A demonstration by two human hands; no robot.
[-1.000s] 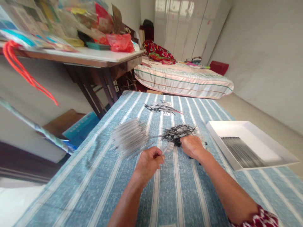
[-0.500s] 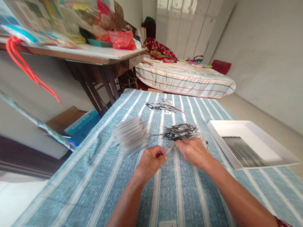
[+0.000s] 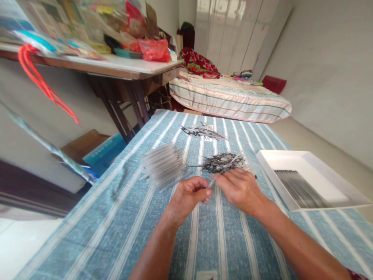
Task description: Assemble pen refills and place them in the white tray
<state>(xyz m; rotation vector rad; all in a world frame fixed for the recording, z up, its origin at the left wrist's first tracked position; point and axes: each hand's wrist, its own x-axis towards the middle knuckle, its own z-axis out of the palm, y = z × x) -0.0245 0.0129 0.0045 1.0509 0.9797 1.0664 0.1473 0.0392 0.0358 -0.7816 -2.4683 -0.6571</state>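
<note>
My left hand (image 3: 186,198) pinches the lower end of a thin translucent tube (image 3: 212,182), which looks like a pen barrel. Close beside it, my right hand (image 3: 241,190) has its fingers closed round the same tube, whose far part slants up to the right above the knuckles. Just beyond my right hand lies a tangled heap of thin black and clear pieces (image 3: 215,161). To the left of my hands, a stack of pale translucent tubes (image 3: 163,163) rests in a neat row. The fingertips of my right hand are partly hidden.
On the right stands a white open box (image 3: 320,167) with a row of dark rods (image 3: 300,188) inside. A smaller bunch of thin dark pieces (image 3: 201,132) lies at the back of the striped cloth (image 3: 116,233). A cluttered desk (image 3: 125,68) and a bed (image 3: 233,93) stand behind.
My hands have come together on the tube, the right one shifting slightly, and the tube now shows slanting between and above them. The view has shifted a little.
</note>
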